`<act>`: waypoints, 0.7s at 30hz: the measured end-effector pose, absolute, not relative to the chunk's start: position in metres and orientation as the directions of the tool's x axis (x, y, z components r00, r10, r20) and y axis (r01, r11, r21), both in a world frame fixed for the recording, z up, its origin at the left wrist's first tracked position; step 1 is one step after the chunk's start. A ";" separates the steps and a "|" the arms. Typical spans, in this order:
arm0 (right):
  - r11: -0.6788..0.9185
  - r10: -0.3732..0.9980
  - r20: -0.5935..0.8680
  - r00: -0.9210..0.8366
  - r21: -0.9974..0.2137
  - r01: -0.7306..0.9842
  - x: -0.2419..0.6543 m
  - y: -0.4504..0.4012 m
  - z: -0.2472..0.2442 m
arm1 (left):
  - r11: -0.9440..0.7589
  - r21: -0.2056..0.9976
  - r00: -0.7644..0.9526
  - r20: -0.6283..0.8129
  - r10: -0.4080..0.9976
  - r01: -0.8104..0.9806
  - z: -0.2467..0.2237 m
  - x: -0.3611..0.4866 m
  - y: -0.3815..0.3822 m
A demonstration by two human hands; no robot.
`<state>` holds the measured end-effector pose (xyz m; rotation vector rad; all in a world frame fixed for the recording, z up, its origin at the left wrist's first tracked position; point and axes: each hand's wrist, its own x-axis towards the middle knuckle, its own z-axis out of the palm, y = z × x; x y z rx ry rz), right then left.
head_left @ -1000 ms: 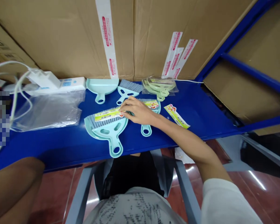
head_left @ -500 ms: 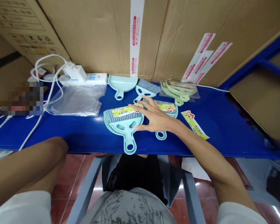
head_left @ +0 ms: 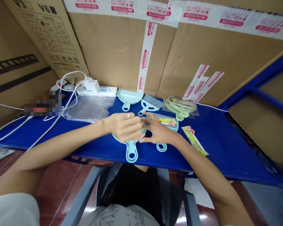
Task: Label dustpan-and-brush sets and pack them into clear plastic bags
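Note:
My left hand [head_left: 126,127] is closed with fingers curled, a ring on one finger. It covers the upper part of a light-blue dustpan and brush set [head_left: 131,147], whose handle points toward me. What its fingers may hold is hidden. Beside it, my right hand [head_left: 158,131] has fingers apart, with thumb and fingertips at the right edge of that set. Under and behind the right hand lies a second dustpan and brush set [head_left: 176,127] with a yellow label [head_left: 166,121] across its bristles. A loose yellow label [head_left: 194,141] lies to the right.
Farther back are an empty light-blue dustpan [head_left: 130,97], a separate brush [head_left: 151,103] and bagged green sets [head_left: 180,108]. Clear plastic bags [head_left: 88,108], a power strip [head_left: 108,91] and white cables lie left on the blue table [head_left: 221,141]. Cardboard [head_left: 179,53] walls the back.
My left arm has swung in from the left, bringing the hand over the front set. My right hand stays at that set's right edge. The camera view has tilted up.

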<state>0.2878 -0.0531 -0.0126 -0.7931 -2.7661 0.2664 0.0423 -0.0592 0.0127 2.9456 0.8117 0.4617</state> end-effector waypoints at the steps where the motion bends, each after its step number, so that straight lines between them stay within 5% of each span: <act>1: 0.835 0.539 0.185 -0.822 -0.244 0.493 0.288 -0.053 -0.012 | -0.884 0.076 0.848 0.256 0.465 0.462 0.015 0.039 -0.047; 10: 0.793 0.589 0.125 -0.798 -0.276 0.543 0.290 -0.053 -0.010 | -0.848 -0.113 0.855 0.094 0.509 0.518 0.002 0.014 -0.013; 21: 0.797 0.591 0.129 -0.796 -0.250 0.551 0.291 -0.053 -0.014 | -0.719 0.147 0.733 -0.076 0.676 0.679 0.011 -0.001 -0.008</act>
